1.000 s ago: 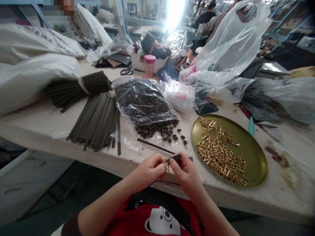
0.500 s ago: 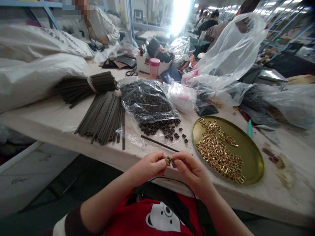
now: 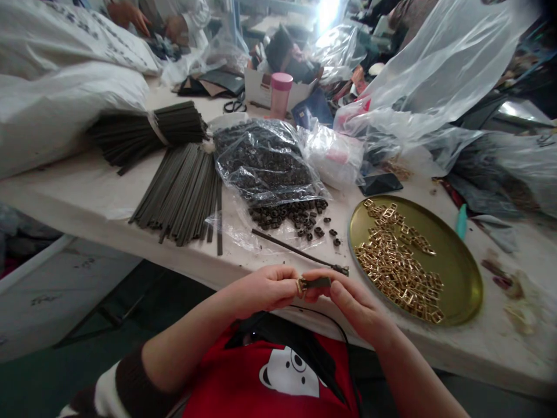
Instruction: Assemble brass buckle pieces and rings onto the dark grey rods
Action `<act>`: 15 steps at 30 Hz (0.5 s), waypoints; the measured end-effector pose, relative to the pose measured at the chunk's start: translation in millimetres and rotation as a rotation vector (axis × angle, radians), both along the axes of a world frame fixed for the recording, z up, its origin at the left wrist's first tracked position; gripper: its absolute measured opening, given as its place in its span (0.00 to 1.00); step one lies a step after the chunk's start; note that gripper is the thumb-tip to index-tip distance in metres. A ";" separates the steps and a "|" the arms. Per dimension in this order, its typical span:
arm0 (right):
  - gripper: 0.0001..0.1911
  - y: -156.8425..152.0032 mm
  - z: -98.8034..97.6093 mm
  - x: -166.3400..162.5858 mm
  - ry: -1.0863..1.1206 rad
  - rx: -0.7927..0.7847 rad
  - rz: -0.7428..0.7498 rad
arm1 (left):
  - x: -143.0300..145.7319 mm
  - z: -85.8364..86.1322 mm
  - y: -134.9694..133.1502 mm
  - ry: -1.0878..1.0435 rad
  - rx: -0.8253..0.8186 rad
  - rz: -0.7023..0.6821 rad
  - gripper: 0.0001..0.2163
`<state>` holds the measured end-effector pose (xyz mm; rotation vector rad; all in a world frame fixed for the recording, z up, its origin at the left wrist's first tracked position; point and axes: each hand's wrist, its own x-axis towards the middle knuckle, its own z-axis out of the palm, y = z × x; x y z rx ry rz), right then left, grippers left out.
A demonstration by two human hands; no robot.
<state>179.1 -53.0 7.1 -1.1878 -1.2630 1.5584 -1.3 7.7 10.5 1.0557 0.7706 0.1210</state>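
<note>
My left hand (image 3: 265,288) pinches a small gold buckle (image 3: 300,285) at the table's front edge. My right hand (image 3: 348,299) holds a short dark strap (image 3: 317,283) whose end meets the buckle. Both hands are closed on these parts, close together. A long dark strip (image 3: 296,252) lies on the table just beyond them. To the right is a round gold tray (image 3: 461,273) with several gold buckles (image 3: 398,270). Small dark loops (image 3: 296,217) spill from a clear bag (image 3: 265,162) ahead.
Loose dark strips (image 3: 183,194) and a tied bundle (image 3: 143,133) lie at left beside big white sacks (image 3: 65,110). Clear plastic bags (image 3: 426,87), a pink-lidded cup (image 3: 281,93), scissors (image 3: 235,105) and a phone (image 3: 382,184) crowd the back. Another person's hands (image 3: 130,14) work far left.
The view dipped downward. The dark strap between my fingers has turned to lie level, now sticking out to the right of the buckle. Both hands stay together at the table edge.
</note>
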 end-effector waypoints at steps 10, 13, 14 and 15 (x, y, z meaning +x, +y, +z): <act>0.15 9.4 -14.5 2.5 0.058 -0.055 -0.006 | 6.8 -7.7 5.9 0.032 -0.005 -0.057 0.08; 0.13 12.4 -12.0 2.7 -0.054 -0.051 0.012 | 9.3 -6.6 5.5 0.111 0.122 -0.087 0.08; 0.13 12.8 -11.7 3.0 -0.070 -0.062 0.023 | 10.0 -6.2 5.3 0.140 0.175 -0.098 0.08; 0.13 13.0 -11.9 3.5 -0.078 -0.077 0.031 | 10.6 -6.0 5.1 0.166 0.226 -0.111 0.08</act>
